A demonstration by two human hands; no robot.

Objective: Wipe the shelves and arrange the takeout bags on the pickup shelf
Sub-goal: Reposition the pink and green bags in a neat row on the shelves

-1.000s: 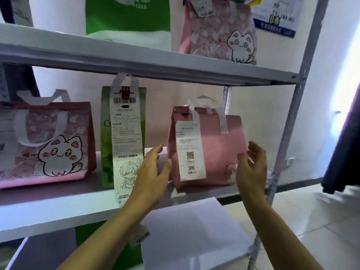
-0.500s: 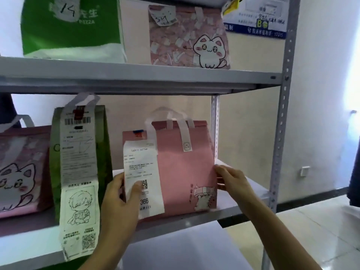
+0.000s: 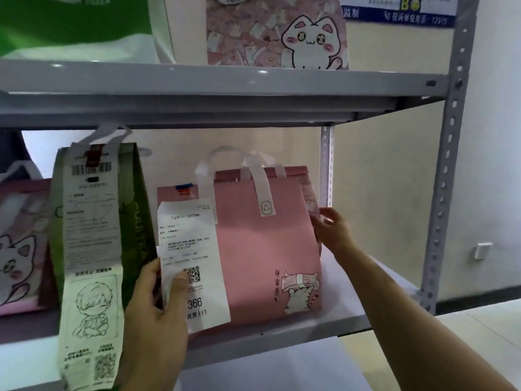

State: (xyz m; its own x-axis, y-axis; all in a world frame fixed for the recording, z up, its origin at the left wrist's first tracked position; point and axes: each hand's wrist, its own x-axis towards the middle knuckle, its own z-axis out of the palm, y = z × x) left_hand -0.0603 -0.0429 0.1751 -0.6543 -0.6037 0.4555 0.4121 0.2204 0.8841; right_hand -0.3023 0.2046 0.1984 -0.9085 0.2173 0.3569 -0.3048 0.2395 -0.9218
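Pink takeout bag point(image 3: 262, 249), upright on middle shelf point(image 3: 282, 338). Left hand point(image 3: 158, 303) grasps bag's left edge, thumb over receipt point(image 3: 191, 261). Right hand point(image 3: 329, 230) holds bag's right edge. Green bag point(image 3: 132, 221) just left of pink bag.
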